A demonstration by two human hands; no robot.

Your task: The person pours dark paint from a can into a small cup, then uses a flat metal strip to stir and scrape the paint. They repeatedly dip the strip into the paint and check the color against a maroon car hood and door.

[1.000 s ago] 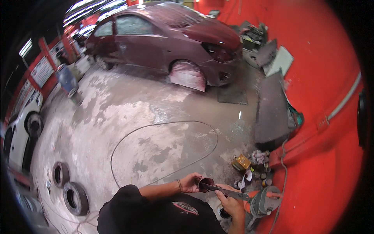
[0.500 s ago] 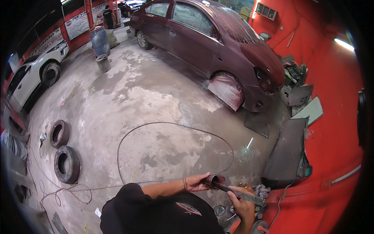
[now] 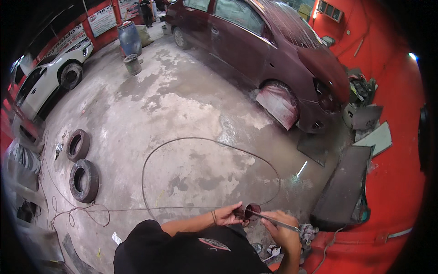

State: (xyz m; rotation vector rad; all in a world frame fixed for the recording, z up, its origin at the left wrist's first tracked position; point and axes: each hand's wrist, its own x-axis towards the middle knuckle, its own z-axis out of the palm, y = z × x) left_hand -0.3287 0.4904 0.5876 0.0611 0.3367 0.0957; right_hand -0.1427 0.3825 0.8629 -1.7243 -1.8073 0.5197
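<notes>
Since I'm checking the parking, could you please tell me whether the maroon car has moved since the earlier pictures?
No: the maroon car keeps its place relative to the dark sheet on the floor beside it; only the view shifted.

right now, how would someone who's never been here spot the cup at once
Start at the dark red car, then look down past the looped hose to the bottom of the picture. There the left hand holds the cup, open end toward the right hand. Unlike the long flat strip at its mouth, the cup is round and hollow, reddish inside.
</notes>
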